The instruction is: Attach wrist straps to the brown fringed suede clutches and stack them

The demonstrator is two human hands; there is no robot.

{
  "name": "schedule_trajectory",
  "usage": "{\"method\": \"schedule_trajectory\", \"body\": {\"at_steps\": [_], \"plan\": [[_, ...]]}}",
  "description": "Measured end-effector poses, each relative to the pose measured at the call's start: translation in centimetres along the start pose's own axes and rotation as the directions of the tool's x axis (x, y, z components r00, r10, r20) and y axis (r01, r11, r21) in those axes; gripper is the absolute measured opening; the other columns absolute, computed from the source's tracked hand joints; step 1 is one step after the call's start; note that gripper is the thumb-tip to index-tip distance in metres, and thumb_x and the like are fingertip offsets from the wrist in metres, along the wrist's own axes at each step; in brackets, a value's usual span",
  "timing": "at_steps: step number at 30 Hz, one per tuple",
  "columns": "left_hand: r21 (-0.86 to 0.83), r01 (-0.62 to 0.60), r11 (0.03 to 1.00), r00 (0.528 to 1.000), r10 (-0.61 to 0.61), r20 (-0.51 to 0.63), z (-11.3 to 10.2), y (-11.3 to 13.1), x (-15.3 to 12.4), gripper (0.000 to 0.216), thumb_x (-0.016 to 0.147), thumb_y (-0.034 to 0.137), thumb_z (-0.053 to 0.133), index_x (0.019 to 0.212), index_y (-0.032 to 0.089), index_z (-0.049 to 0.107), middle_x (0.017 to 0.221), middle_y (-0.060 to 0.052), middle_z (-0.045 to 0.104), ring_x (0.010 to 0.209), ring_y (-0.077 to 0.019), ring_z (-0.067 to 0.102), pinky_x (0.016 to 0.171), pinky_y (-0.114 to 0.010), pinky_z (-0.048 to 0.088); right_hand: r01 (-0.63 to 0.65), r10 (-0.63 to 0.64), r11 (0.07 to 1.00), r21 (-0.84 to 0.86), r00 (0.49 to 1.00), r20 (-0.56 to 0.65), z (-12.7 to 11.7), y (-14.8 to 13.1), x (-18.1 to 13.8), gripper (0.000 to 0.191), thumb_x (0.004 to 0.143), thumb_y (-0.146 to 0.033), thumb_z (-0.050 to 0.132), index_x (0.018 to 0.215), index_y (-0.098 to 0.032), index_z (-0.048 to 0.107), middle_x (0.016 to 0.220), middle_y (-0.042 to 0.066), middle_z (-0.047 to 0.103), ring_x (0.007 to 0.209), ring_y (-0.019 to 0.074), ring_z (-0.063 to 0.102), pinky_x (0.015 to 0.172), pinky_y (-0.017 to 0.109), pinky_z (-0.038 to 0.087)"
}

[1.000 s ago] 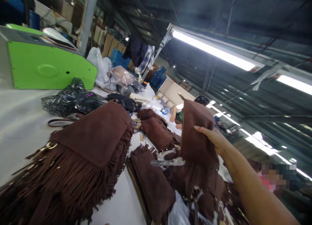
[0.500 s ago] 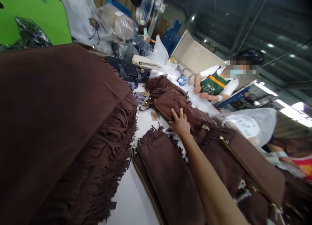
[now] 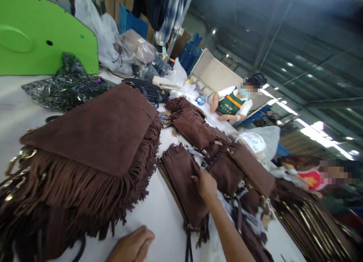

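Note:
My right hand (image 3: 207,184) has its fingers curled at the right edge of a brown suede wristlet pouch (image 3: 183,186), gripping it. The pouch lies on the white table with its brass zipper along the left side, fringe at the far end and a strap at the near end. My left hand (image 3: 133,245) is low in view above the table, its fingers folded together and nothing visible in them. To its left stands a large brown fringed handbag (image 3: 96,129) with a pointed flap and gold chain hardware.
More brown pouches (image 3: 195,127) lie beyond and to the right, with a row of brass-zippered ones (image 3: 309,220) at lower right. Black glittery plastic (image 3: 73,84) sits by a green panel (image 3: 56,38). Co-workers (image 3: 231,103) are across the table, near plastic bags (image 3: 258,141).
My right hand has come back from a farther pouch to the nearer one. My left hand has come into view at the bottom. The view has shifted, showing more of the large handbag.

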State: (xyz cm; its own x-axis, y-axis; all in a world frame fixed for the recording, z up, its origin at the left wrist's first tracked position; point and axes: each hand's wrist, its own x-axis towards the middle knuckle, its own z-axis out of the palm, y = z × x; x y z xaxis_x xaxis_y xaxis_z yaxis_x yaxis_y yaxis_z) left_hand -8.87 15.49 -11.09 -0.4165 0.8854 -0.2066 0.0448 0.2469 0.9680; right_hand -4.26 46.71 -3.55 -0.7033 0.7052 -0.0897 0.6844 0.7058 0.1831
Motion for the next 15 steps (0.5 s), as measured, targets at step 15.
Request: {"method": "schedule_trajectory", "body": {"at_steps": [15], "plan": [[-0.556,-0.193,0.808,0.981,0.178,-0.082,-0.8,7.8,-1.2,0.086,0.075,0.057,0.074,0.142,0.019,0.036,0.148,-0.020,0.036,0.134,-0.0323,0.039,0.111,-0.046,0.031,0.183,-0.104,0.970,0.162,0.908,-0.407,-15.7,-3.0,-17.4,0.016,0.097,-0.034,0.041,0.086,-0.022,0.042,0.063,-0.004,0.051,0.055,0.0144,0.052,0.053,0.026,0.021]]}}
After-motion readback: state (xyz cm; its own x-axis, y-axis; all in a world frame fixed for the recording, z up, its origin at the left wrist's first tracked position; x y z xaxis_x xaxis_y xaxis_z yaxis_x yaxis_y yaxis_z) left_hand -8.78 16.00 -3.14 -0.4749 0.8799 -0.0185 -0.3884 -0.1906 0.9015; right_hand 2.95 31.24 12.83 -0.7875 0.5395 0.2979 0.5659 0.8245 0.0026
